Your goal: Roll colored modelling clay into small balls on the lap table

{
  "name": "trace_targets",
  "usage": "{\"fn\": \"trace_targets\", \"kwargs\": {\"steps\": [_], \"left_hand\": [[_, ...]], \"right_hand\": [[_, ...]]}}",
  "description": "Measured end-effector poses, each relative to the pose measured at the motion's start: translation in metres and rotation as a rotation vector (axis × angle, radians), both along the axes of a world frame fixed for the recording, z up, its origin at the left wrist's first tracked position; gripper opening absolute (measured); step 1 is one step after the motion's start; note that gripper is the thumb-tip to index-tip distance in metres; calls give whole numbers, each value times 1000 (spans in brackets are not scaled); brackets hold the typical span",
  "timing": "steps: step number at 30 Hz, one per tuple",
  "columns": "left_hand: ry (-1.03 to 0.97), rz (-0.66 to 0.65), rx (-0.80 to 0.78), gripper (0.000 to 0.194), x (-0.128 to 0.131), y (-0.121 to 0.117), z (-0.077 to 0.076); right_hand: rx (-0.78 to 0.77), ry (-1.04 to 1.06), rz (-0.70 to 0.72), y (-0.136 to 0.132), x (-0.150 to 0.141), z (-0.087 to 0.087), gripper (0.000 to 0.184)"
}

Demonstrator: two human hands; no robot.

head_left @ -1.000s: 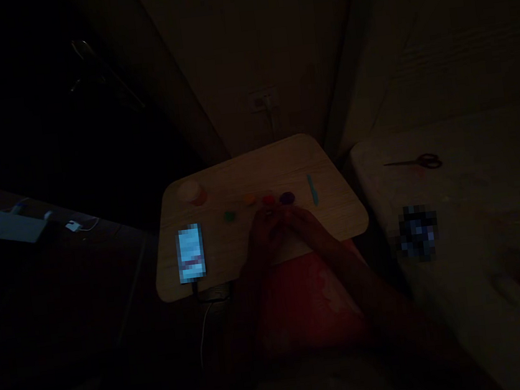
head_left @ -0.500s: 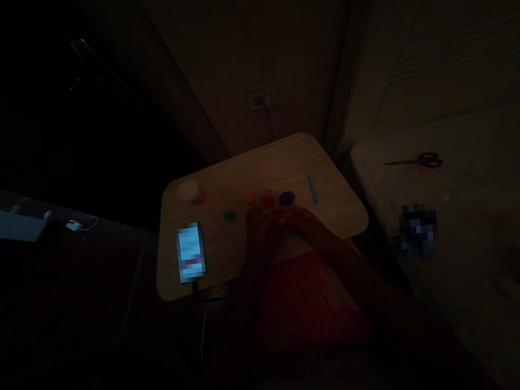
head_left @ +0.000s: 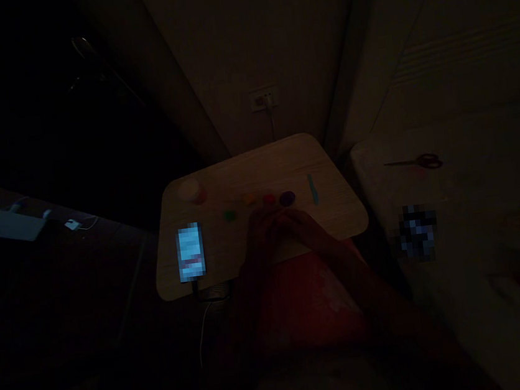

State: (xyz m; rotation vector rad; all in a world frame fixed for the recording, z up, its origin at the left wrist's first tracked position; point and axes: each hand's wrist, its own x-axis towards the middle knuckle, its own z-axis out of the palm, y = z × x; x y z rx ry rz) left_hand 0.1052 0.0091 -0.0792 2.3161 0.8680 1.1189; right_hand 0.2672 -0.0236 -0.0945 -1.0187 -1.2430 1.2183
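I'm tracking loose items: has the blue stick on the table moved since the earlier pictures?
No. Judged by the table, the blue stick shows no visible shift either way.

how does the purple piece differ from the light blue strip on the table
Shape: the purple piece is compact and rounded; the light blue strip is long and narrow.
Colour: the purple piece is much darker than the light blue strip.
Place: the purple piece is nearer the right hand than the light blue strip.
Shared: both lie on the table.
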Motion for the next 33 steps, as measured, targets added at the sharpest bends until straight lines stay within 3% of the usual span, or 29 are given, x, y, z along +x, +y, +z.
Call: {"fn": "trace_targets", "kwargs": {"steps": [17, 33], "left_hand": [[-34, 101, 22, 29, -1, -3, 1], [3, 70, 34, 30, 2, -1, 1]], "right_hand": [[-90, 89, 39, 4, -2, 2, 51], [-106, 155, 29, 3, -1, 5, 46]]}}
